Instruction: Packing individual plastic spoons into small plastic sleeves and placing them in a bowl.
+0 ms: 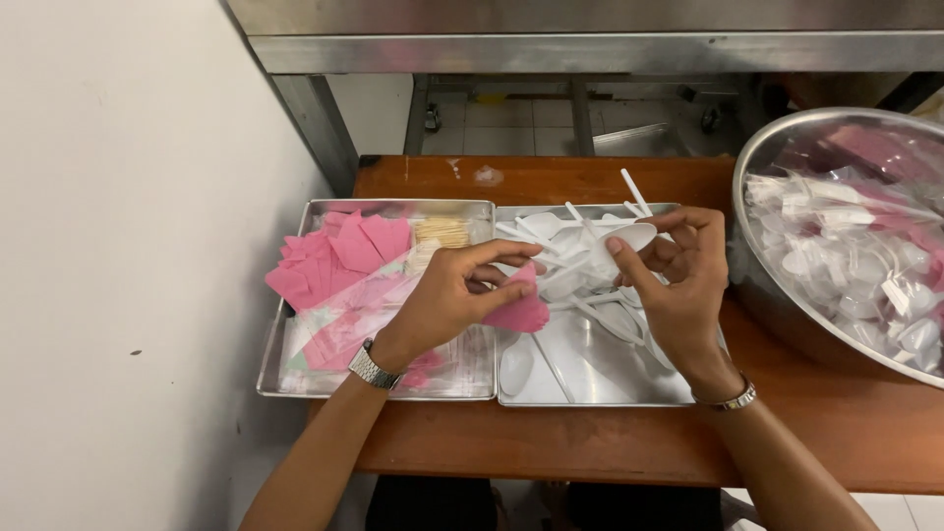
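Observation:
My left hand (pixel 454 298) pinches a folded pink napkin (pixel 521 311) between thumb and fingers above the seam of two steel trays. My right hand (pixel 678 270) holds a white plastic spoon (pixel 629 234) by its bowl, with the handle pointing up and away. The left tray (pixel 295 379) contains a heap of pink napkins (pixel 334 258), a bundle of toothpicks (pixel 442 232) and clear plastic sleeves. White plastic spoons and forks (pixel 565 285) are piled in the right tray (pixel 590 393).
A big steel bowl (pixel 777 305) full of wrapped cutlery packs stands at the right on the brown wooden table (pixel 590 447). A white wall runs along the left. A steel shelf frame (pixel 590 49) crosses overhead at the back.

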